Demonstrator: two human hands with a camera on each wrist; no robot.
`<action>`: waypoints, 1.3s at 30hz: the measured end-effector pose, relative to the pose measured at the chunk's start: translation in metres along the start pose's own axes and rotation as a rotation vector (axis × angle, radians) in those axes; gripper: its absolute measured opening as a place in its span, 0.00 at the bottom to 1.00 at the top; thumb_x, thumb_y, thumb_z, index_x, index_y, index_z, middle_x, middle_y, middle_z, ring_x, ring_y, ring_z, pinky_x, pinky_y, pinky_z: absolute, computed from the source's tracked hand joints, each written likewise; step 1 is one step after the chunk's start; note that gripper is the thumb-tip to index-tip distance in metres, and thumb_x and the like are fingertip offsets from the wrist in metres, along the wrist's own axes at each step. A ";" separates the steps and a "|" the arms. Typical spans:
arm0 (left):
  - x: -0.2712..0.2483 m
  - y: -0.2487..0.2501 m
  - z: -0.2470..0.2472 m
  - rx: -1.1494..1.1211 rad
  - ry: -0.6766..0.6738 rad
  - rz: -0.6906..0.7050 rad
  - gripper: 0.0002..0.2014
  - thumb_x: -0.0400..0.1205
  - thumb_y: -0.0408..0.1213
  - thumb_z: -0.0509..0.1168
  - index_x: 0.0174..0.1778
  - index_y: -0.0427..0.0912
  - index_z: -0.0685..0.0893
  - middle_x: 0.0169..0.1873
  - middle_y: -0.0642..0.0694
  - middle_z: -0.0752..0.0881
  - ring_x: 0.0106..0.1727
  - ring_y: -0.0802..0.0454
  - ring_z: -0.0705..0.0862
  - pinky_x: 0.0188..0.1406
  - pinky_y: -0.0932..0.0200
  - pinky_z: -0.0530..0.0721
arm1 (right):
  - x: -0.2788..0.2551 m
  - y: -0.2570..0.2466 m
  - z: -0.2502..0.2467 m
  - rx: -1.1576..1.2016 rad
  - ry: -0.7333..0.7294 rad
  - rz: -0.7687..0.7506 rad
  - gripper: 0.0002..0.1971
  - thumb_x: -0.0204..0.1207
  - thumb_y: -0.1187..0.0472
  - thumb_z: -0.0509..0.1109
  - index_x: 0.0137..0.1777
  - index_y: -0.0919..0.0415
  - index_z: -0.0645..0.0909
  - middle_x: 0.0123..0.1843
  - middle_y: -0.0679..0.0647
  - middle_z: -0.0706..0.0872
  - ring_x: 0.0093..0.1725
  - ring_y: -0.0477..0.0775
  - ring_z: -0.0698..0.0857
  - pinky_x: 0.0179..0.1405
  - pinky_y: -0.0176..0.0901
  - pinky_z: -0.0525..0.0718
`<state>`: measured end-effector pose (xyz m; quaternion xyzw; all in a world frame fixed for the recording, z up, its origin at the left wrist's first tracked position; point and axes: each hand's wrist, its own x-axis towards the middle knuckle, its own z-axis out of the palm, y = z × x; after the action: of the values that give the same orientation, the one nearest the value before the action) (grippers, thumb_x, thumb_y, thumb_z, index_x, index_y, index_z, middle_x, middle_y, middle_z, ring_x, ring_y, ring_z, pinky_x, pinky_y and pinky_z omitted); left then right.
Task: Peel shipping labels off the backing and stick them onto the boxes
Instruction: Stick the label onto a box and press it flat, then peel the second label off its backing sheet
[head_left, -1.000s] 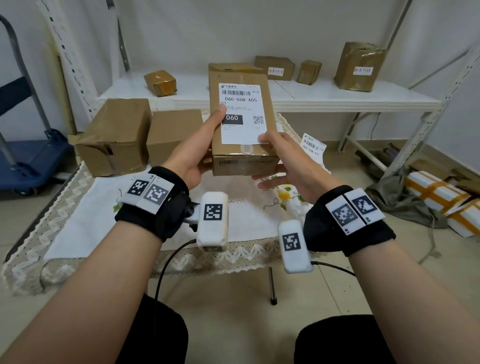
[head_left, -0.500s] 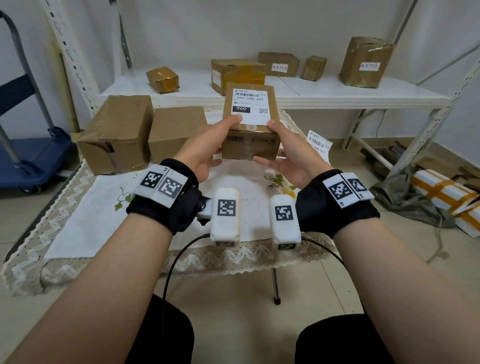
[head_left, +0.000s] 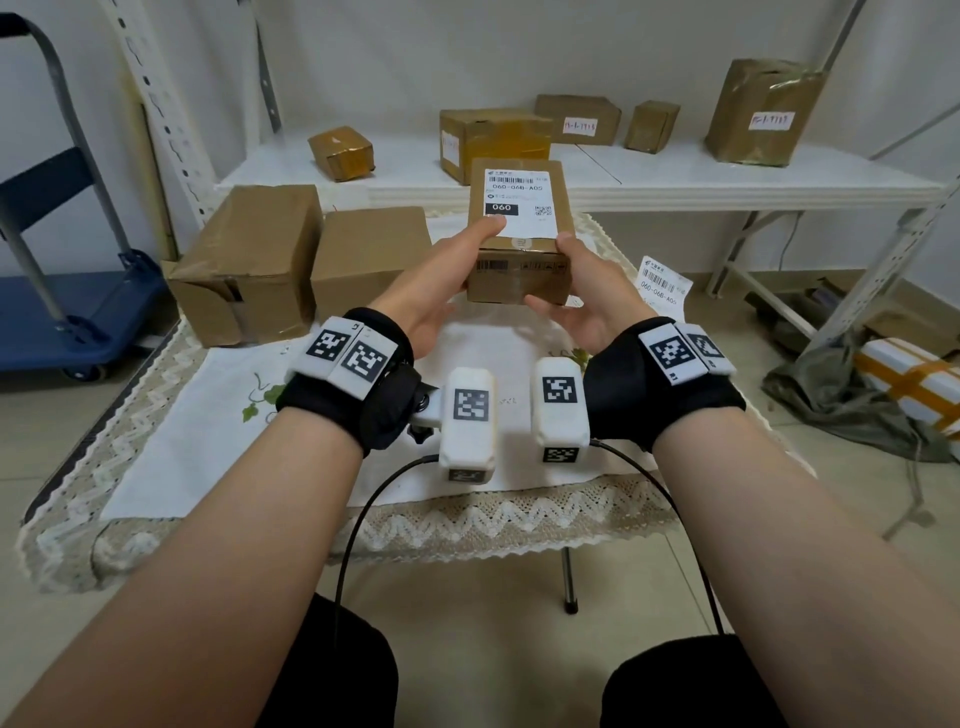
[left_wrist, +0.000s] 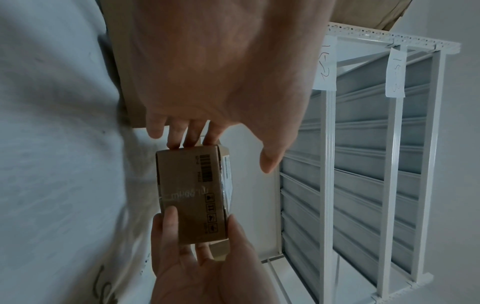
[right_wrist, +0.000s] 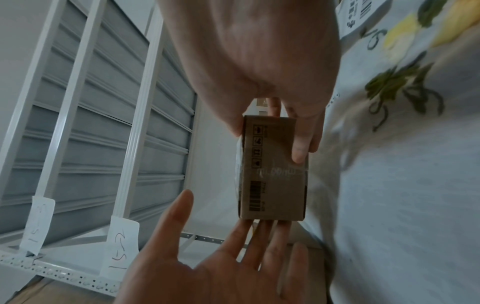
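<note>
A small brown box (head_left: 519, 280) with a white shipping label (head_left: 522, 202) stuck flat on its top face is held above the far part of the table. My right hand (head_left: 587, 306) grips its right end, thumb at the top edge and fingers curled beneath. My left hand (head_left: 431, 291) is at the left end. In the left wrist view its straight fingers (left_wrist: 182, 139) touch the end of the box (left_wrist: 192, 195) and the thumb stands clear. The right wrist view shows the right hand (right_wrist: 259, 51) pinching the box (right_wrist: 272, 174) and the left hand (right_wrist: 221, 267) flat.
Two larger plain boxes (head_left: 244, 260) (head_left: 369, 249) stand on the left of the cloth-covered table (head_left: 208, 415). A loose label sheet (head_left: 662, 283) lies at the table's right edge. Behind is a white shelf (head_left: 675, 176) with several boxes. A blue cart (head_left: 78, 312) stands left.
The box has tipped from facing me upright to nearly flat, and both hands have carried it forward and lower, towards the far side of the table.
</note>
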<state>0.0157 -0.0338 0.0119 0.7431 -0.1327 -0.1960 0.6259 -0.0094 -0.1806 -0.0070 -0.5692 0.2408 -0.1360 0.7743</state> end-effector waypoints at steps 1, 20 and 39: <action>0.001 -0.001 0.001 -0.002 0.001 0.001 0.10 0.90 0.56 0.57 0.49 0.62 0.81 0.45 0.64 0.86 0.48 0.67 0.82 0.52 0.63 0.73 | 0.001 0.001 0.000 -0.006 0.006 0.011 0.20 0.89 0.52 0.66 0.75 0.63 0.79 0.57 0.58 0.89 0.49 0.50 0.87 0.50 0.49 0.94; 0.001 -0.004 -0.015 -0.036 0.070 0.006 0.14 0.88 0.52 0.63 0.63 0.47 0.80 0.60 0.49 0.84 0.62 0.51 0.85 0.67 0.55 0.83 | 0.014 -0.002 -0.006 -0.260 0.155 0.044 0.31 0.81 0.62 0.68 0.83 0.59 0.65 0.77 0.58 0.73 0.76 0.61 0.73 0.68 0.48 0.72; -0.014 0.003 -0.074 -0.165 0.485 -0.050 0.04 0.86 0.46 0.65 0.50 0.54 0.76 0.57 0.53 0.79 0.68 0.49 0.76 0.72 0.48 0.74 | -0.012 0.020 0.054 -0.307 -0.377 0.002 0.10 0.87 0.63 0.68 0.66 0.60 0.78 0.58 0.54 0.76 0.54 0.56 0.82 0.64 0.46 0.86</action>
<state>0.0369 0.0371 0.0267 0.7180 0.0563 -0.0377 0.6927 0.0076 -0.1247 -0.0112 -0.6951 0.1106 0.0115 0.7103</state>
